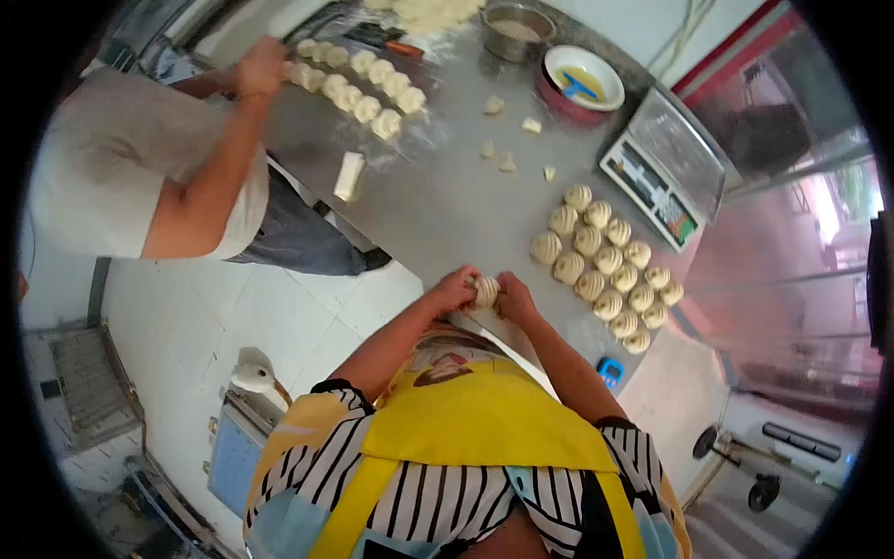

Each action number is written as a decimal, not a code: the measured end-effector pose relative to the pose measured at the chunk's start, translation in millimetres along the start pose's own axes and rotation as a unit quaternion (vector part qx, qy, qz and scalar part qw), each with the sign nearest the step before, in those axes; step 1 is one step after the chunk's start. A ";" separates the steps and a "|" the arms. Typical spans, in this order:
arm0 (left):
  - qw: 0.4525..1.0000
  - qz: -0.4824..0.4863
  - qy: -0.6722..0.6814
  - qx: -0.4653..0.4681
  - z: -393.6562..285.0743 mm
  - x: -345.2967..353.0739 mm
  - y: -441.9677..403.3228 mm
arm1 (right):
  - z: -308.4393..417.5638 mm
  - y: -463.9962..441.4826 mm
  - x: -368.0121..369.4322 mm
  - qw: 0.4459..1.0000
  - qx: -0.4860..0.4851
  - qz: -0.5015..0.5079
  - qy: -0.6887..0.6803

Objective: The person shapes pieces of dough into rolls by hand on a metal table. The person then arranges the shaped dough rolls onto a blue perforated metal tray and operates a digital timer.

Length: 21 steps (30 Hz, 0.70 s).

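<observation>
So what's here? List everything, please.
Table: one, grey, centre
Floor: one, white, left
Co-worker: one, pale shirt, left
Striped buns: about eighteen, cream, table's right
Dough pieces: about thirteen, cream, upper left
Slab: one, pale, near co-worker
Scraps: five, pale, mid-table
Heap: one, cream, top edge
Pot: one, silver, top edge
Bowl: one, white, over red basin
Tool: one, blue, in bowl
Scale: one, white, table's right
Small device: one, blue, table's near corner
Held bun: one, cream, picture centre
Apron: one, yellow, on wearer
Left grip: one, bare, bun's left
Right grip: one, bare, bun's right
</observation>
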<state>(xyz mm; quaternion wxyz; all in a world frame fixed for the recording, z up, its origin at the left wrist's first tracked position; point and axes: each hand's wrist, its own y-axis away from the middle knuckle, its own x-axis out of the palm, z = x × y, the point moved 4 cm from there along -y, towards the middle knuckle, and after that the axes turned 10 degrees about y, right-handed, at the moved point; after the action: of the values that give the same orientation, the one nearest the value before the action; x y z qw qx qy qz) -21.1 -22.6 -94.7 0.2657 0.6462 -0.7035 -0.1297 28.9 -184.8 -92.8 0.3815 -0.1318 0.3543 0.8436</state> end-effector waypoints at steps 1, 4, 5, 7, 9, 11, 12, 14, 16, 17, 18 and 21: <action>1.000 -0.001 -0.016 -0.008 -1.2 -0.9 -3.4 | -0.1 -3.2 1.0 0.992 -0.062 -0.067 0.091; 0.996 -0.022 -0.089 0.001 0.3 1.7 -4.2 | 10.6 8.6 7.4 0.967 -0.067 -0.122 0.212; 0.991 -0.043 -0.127 0.030 -1.9 3.2 -3.8 | 18.4 12.4 1.3 0.965 -0.046 -0.117 0.230; 0.974 -0.087 -0.194 0.072 -5.8 3.6 -0.6 | 20.9 16.1 -6.3 0.995 0.011 -0.052 0.086; 0.956 -0.125 -0.250 0.092 -4.5 7.1 5.8 | 20.3 16.5 -7.0 0.998 0.056 -0.011 -0.007; 0.959 -0.123 -0.242 0.077 -3.6 7.6 9.4 | 22.8 10.9 -7.5 0.996 0.083 0.001 -0.046; 0.961 -0.122 -0.239 0.071 -4.3 7.3 10.4 | 18.4 7.7 -5.0 0.997 0.035 -0.055 0.049; 0.940 -0.143 -0.300 0.073 -9.7 6.5 8.8 | 1.7 -3.8 7.3 0.955 -0.066 -0.167 0.236; 0.927 -0.157 -0.332 0.079 -10.1 7.2 6.6 | -9.0 -8.0 8.3 0.988 -0.021 -0.077 0.133; 0.924 -0.160 -0.337 0.083 -10.4 6.2 5.8 | -11.7 -10.5 10.4 0.992 -0.004 -0.046 0.119; 0.921 -0.163 -0.342 0.087 -10.1 5.1 4.8 | -11.2 -11.5 11.0 0.994 0.014 -0.016 0.107; 0.958 -0.120 -0.251 0.064 -7.9 -2.5 1.5 | 12.0 -2.9 2.4 0.980 0.032 -0.004 0.198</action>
<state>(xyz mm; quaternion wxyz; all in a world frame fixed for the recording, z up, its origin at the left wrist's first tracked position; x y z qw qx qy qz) -18.0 -18.7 -87.8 0.0208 0.6884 -0.6714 -0.2735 29.9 -173.8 -86.8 0.3114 -0.2850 0.4493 0.7874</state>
